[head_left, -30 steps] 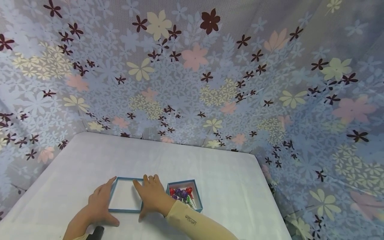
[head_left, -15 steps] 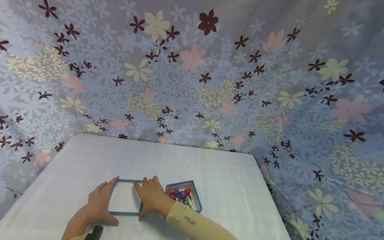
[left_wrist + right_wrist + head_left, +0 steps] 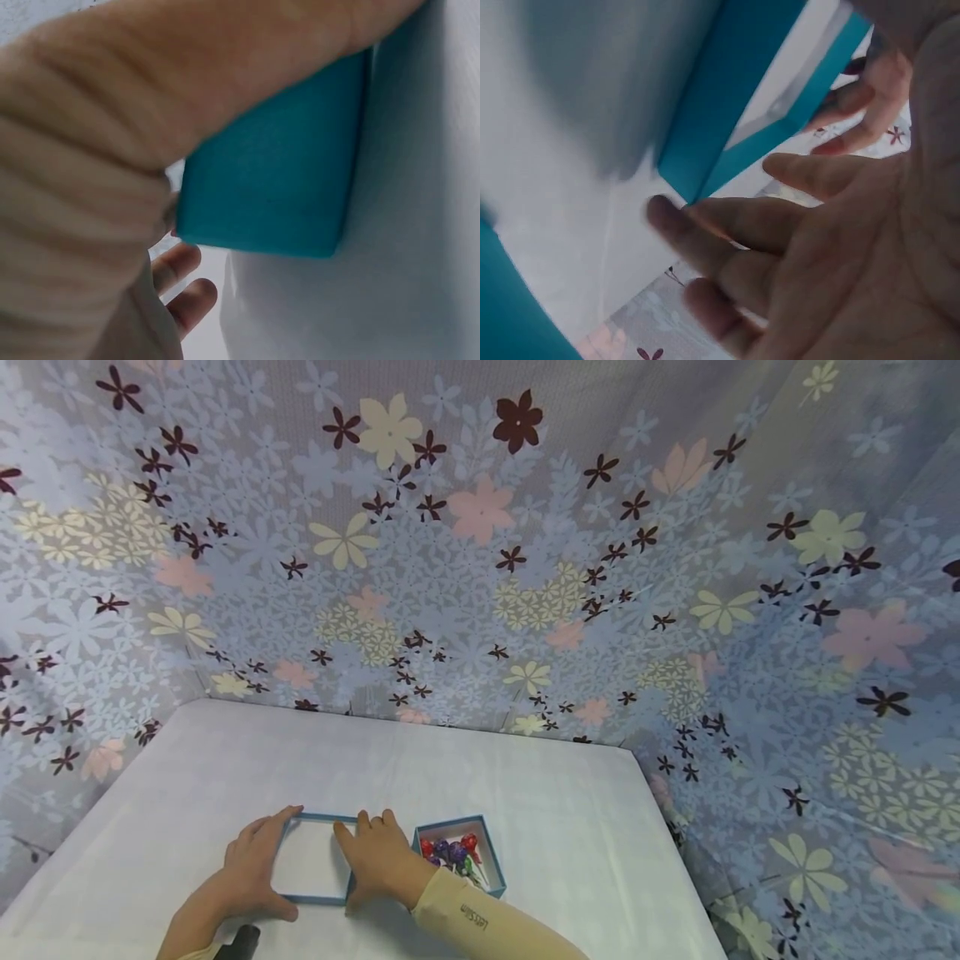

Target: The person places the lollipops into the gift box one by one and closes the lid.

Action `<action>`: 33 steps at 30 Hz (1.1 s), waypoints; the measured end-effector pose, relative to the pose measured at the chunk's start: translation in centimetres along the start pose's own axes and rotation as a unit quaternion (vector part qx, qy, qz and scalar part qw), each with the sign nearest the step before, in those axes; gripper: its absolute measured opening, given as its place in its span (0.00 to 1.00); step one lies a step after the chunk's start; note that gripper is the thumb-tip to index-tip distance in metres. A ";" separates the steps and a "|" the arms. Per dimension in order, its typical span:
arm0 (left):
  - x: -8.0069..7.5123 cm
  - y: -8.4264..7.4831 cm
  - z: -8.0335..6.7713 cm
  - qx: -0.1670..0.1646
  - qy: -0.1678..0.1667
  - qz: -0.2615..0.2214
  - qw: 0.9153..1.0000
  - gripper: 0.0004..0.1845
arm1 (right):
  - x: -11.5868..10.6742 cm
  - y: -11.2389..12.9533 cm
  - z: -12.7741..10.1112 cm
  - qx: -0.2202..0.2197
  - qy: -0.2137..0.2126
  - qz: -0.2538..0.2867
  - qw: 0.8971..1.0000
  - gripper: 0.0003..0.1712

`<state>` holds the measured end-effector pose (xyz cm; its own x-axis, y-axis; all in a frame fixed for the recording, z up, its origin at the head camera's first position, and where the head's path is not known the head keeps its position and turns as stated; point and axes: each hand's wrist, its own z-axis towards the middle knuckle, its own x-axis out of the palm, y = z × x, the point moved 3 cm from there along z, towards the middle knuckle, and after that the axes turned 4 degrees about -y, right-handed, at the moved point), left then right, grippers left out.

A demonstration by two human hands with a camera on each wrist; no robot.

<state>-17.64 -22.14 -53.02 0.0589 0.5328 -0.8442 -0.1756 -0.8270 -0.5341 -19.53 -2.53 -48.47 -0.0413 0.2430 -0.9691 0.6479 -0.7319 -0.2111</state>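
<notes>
A shallow blue lid (image 3: 311, 862) with a white inside lies open side up on the white table (image 3: 420, 768). My left hand (image 3: 251, 867) grips its left side, thumb at the near edge and fingers reaching the far corner. In the left wrist view the thumb (image 3: 187, 67) lies along the lid's teal wall (image 3: 277, 187). My right hand (image 3: 378, 858) rests on the lid's right edge with fingers straight. Its spread fingers (image 3: 727, 225) show over a corner of the lid (image 3: 720, 135) in the right wrist view. A small blue box (image 3: 491, 860) of lollipops (image 3: 450, 850) stands just right of the hand.
Flowered cloth (image 3: 480, 568) hangs close behind and on both sides of the table. The table's right edge (image 3: 675, 852) drops off near the lollipop box. A black object (image 3: 238, 939) sits at my left wrist.
Both hands stay on the lid. The left fingers have crept a little toward the far corner. The head view has shifted slightly.
</notes>
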 end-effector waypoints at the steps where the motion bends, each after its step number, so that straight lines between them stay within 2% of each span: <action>1: 0.0 0.0 0.0 0.000 -0.001 0.000 1.000 0.82 | 0.0 0.0 0.0 0.000 0.002 0.000 1.000 0.70; 12: 0.0 -0.4 0.2 0.010 -0.015 0.008 1.000 0.78 | 0.0 -0.2 0.1 0.014 0.005 0.023 1.000 0.68; 19: -0.8 -1.1 0.2 0.028 -0.030 -0.015 0.999 0.74 | 0.1 -1.1 0.1 0.011 -0.001 0.043 0.999 0.69; 24: -1.1 -1.6 0.0 0.035 -0.039 -0.030 0.998 0.73 | -0.6 -2.7 -1.2 -0.005 -0.035 0.068 0.997 0.69; 29: -2.1 -3.9 -0.4 0.085 -0.076 -0.075 0.991 0.71 | -2.8 -4.8 -3.6 -0.018 -0.079 0.144 0.986 0.65; 33: -2.7 -6.0 -0.7 0.108 -0.083 -0.117 0.984 0.73 | -4.2 -7.2 -6.1 -0.007 -0.081 0.250 0.965 0.61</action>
<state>-16.09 -18.79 -47.56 -0.0351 0.7403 -0.6714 -0.3825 -0.6306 -0.6753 -19.38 5.59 -42.13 0.1608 -0.2420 -0.9568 0.6274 -0.7233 0.2884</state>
